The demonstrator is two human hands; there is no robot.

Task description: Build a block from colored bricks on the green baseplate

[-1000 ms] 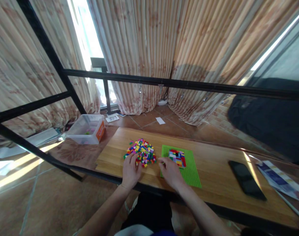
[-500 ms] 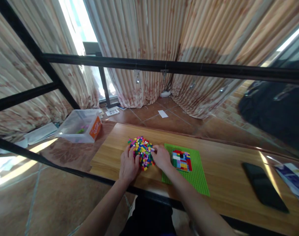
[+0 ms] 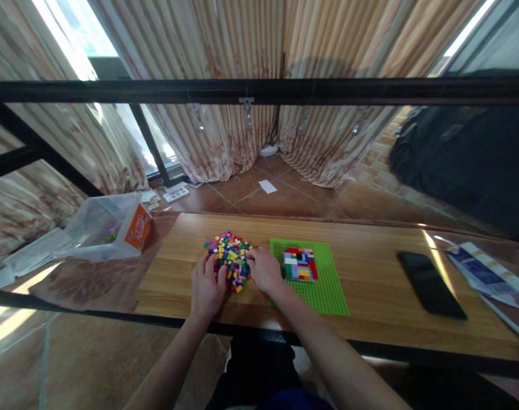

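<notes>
1. Far left, at about 10 o'clock from the hands, a clear plastic box [image 3: 108, 228] sits well apart from the work.
2. The left hand [image 3: 206, 287] lies palm down on the wooden table [image 3: 370, 239]. Its fingers are loosely spread, with the tips touching the near-left edge of the pile of bricks [image 3: 230, 259], and it grips nothing I can see.
3. The pile lies between both hands, at 12 o'clock from the person. The pieces look tiny, hard, light and smooth. I'd judge that they scatter at a nudge, and that one is best pinched by its side walls between thumb and forefinger.
4. The right hand [image 3: 263, 270] is at the pile's 3 o'clock edge with its fingers curled in. I cannot tell whether they pinch a brick.
5. At 3 o'clock of that hand, just beside it, lies the green baseplate [image 3: 328, 293], which carries a patch of pressed bricks [image 3: 300, 263]. A phone [image 3: 430, 283] lies farther right.
</notes>
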